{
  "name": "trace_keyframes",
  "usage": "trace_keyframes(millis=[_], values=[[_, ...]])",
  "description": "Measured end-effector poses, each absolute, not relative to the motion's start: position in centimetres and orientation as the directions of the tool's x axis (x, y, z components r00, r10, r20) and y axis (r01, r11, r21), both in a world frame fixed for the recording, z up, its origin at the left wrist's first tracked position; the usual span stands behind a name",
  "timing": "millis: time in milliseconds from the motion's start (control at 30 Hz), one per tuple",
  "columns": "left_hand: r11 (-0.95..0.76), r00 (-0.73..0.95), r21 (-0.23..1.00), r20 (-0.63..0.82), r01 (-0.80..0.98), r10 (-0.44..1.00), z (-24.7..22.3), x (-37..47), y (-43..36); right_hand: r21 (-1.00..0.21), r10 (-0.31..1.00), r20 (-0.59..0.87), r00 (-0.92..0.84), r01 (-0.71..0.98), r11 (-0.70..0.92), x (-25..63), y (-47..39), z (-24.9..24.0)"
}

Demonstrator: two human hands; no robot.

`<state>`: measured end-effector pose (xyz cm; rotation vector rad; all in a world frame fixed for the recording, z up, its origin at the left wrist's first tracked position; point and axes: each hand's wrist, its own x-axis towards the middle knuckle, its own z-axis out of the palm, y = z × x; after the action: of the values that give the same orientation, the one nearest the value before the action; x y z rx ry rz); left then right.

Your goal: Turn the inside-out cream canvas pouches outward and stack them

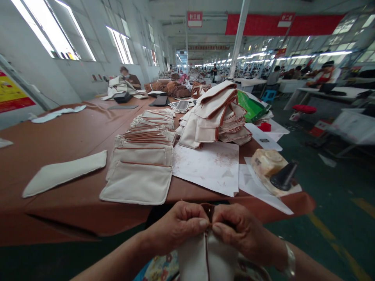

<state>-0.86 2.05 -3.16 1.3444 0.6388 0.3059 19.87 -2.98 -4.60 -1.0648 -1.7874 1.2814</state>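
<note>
A white leather piece (pixel 193 259) with a brown-edged seam down its middle hangs below both hands, close to my body. At the top end of that seam my left hand (pixel 186 224) pinches its brown edge between thumb and fingers. My right hand (pixel 241 230) pinches the same edge just beside it, the two thumbs nearly touching. Behind the fingertips a small brown part with a shiny dot shows. The fingers hide the exact spot that they grip.
A row of white pieces (pixel 140 181) lies on the brown-covered table (pixel 79 203). Behind stands a pile of folded pieces (pixel 205 125). One flat piece (pixel 66 173) lies left. Paper (pixel 208 166) and a black cone (pixel 284 176) are right. A person (pixel 133 80) sits at the far end.
</note>
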Motion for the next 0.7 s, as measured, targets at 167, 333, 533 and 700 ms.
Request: trace_keyframes(millis=[167, 333, 533, 700], values=[[-0.03, 0.788, 0.964, -0.198, 0.265, 0.583, -1.6, -0.6, 2.7, -0.956, 0.861, 0.018, -0.508, 0.245, 0.165, 20.2, -1.8, -3.6], [-0.004, 0.735, 0.938, -0.268, 0.346, 0.623, 0.0, -1.5, 3.5, -0.998, 0.868, -0.022, -0.496, 0.064, 0.012, 20.3, -1.5, -4.5], [0.162, 0.788, 0.962, -0.274, 0.221, 0.551, -0.6, -1.5, 3.1, -0.995, 0.873, -0.023, -0.486, -0.076, -0.069, 20.4, -1.7, -5.5], [0.413, 0.774, 0.9, -0.36, 0.141, 0.521, -2.0, -0.7, 2.4, -0.968, 0.888, -0.04, -0.458, -0.204, -0.148, 19.6, -1.9, -5.9]])
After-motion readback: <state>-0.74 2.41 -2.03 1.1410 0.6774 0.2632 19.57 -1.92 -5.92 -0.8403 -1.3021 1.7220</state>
